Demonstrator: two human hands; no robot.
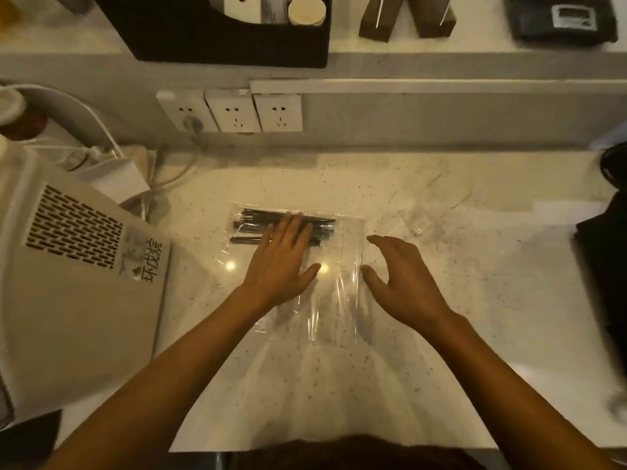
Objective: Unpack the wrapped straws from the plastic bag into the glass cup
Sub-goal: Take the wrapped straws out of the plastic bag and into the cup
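2 bare hands work over a clear plastic bag lying flat on a speckled stone counter. Dark wrapped straws lie bunched at the bag's far end. The left hand rests palm-down on the bag, fingers straight and spread across the straws, gripping nothing. The right hand hovers at the bag's right edge, fingers loosely spread and relaxed, holding nothing. A glass cup, faint and blurred, sits on the counter just beyond the right hand. A beige vented appliance stands at left; 3 wall sockets line the backsplash.
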